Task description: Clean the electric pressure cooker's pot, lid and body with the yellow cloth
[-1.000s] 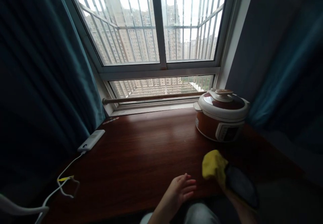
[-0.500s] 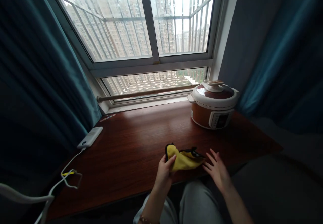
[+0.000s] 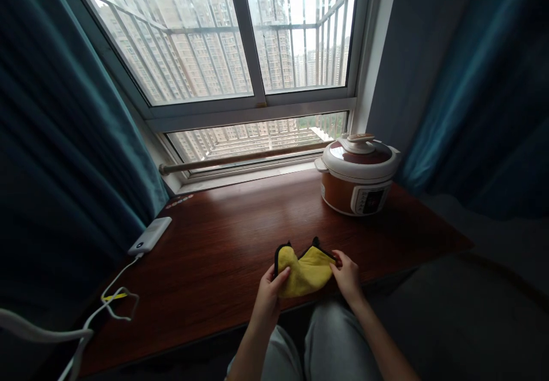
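A yellow cloth (image 3: 306, 272) with black edging is stretched between my two hands, over the near edge of the dark red-brown table (image 3: 214, 266). My left hand (image 3: 271, 289) pinches its left end, thumb on the front face and fingers behind. At the right end, my right hand (image 3: 346, 275) is closed on the cloth's edge between thumb and fingers. The cloth sags in the middle, and its upper edge dips between two raised corners.
An electric cooker (image 3: 359, 175), white and brown with its lid on, stands at the table's back right. A white power bank (image 3: 150, 236) lies at the left with a white cable (image 3: 112, 284) plugged in. Blue curtains (image 3: 103, 129) flank the barred window.
My right hand, spread open beside the cloth before, has come left and closed on its right end. The cloth's right side is now lifted and spread wider. The view has shifted slightly.
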A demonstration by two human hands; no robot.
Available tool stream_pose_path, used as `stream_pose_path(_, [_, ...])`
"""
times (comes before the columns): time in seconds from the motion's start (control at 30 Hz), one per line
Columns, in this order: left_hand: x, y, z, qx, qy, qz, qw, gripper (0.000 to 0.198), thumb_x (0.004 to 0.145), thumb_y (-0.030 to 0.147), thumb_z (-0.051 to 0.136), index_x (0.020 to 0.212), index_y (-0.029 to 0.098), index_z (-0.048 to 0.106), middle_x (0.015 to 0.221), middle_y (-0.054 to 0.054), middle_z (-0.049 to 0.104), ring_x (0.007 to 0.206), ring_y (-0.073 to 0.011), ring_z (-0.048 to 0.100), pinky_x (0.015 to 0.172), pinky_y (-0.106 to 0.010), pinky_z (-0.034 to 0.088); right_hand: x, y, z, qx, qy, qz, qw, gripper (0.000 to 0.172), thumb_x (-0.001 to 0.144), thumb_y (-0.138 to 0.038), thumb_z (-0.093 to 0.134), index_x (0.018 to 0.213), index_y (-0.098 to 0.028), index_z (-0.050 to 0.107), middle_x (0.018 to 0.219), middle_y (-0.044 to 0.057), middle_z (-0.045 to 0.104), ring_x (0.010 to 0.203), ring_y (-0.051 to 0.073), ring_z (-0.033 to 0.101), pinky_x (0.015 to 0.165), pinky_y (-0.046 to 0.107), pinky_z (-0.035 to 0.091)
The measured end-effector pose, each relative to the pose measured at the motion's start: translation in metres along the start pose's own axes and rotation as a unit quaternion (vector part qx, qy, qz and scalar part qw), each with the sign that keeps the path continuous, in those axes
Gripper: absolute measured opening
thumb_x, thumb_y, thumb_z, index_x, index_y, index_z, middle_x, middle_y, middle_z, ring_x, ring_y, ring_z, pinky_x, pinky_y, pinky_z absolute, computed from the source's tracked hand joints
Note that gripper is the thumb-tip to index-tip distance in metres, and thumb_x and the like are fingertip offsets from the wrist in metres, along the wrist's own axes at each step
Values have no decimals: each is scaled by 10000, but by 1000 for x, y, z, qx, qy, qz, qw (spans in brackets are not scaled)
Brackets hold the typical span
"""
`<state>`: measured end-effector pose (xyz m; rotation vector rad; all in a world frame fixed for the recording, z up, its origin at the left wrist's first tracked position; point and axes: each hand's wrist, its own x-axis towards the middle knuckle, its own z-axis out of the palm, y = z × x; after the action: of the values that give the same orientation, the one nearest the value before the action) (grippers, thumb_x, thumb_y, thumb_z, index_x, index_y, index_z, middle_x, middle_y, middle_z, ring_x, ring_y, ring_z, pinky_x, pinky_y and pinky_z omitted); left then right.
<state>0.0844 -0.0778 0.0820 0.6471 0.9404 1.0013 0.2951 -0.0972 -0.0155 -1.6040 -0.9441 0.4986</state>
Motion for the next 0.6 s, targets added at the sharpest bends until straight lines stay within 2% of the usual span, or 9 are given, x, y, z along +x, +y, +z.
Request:
stream_pose_path(0.1, [8, -5, -7, 1, 18, -20, 1000, 428, 556, 261, 799, 948, 143, 672, 903, -90, 716, 856, -265, 671, 744, -327, 541, 18, -4, -16, -2, 29, -21, 999, 306, 676, -294, 592, 965, -202, 633, 945, 92, 647, 839, 259, 617, 773, 406, 499])
stream_pose_path(0.17, [16, -10, 1, -28, -10, -26, 999, 475, 562, 251, 795, 1007, 168, 651, 998, -94, 698, 923, -276, 654, 781, -351, 534, 32, -4, -38, -14, 77, -38, 996, 331, 717, -338, 574, 1004, -177, 615, 997, 117, 627, 852, 252, 609, 778, 402, 497])
stream_pose_path(0.27, [23, -17, 22, -40, -65, -5, 997, 562, 565, 242, 791, 1095, 202, 610, 1162, -106, 632, 1072, -277, 588, 896, -374, 482, 54, 8, -85, -43, 163, -58, 984, 364, 730, -392, 575, 1001, -152, 615, 986, 131, 620, 815, 240, 612, 749, 380, 509])
stream_pose_path(0.37, [17, -19, 26, 58, -41, 59, 996, 530, 539, 243, 802, 1038, 183, 635, 1121, -123, 646, 1098, -264, 572, 967, -361, 430, 69, 32, -135, -150, 217, -72, 962, 391, 747, -371, 524, 1020, -105, 615, 976, 168, 603, 812, 268, 605, 751, 416, 501])
stream_pose_path(0.43, [4, -20, 7, 123, -3, 96, 988, 468, 530, 264, 801, 968, 183, 658, 1051, -109, 674, 1046, -263, 602, 957, -349, 442, 68, 48, -157, -264, 245, -90, 928, 412, 763, -329, 461, 1050, -73, 607, 1052, 216, 564, 953, 332, 564, 826, 479, 458])
stream_pose_path(0.47, [-3, -20, -11, 143, 19, 99, 985, 434, 539, 286, 792, 942, 188, 664, 1017, -98, 686, 1011, -265, 619, 936, -347, 460, 64, 55, -163, -305, 252, -101, 913, 421, 773, -315, 434, 1067, -65, 600, 1095, 232, 541, 1013, 351, 535, 857, 497, 436])
stream_pose_path(0.53, [-20, -20, -62, 158, 126, 109, 973, 435, 498, 323, 793, 896, 210, 661, 941, -69, 707, 965, -277, 638, 892, -352, 489, 53, 63, -159, -348, 237, -132, 897, 430, 802, -314, 401, 1106, -69, 582, 1158, 233, 507, 1088, 353, 492, 906, 497, 406])
stream_pose_path(0.6, [-36, -17, -126, 191, 246, 124, 942, 400, 485, 368, 764, 846, 237, 650, 874, -38, 720, 956, -293, 639, 900, -384, 477, 42, 65, -142, -356, 188, -167, 900, 443, 834, -354, 393, 1149, -91, 560, 1192, 211, 497, 1129, 335, 465, 947, 482, 383])
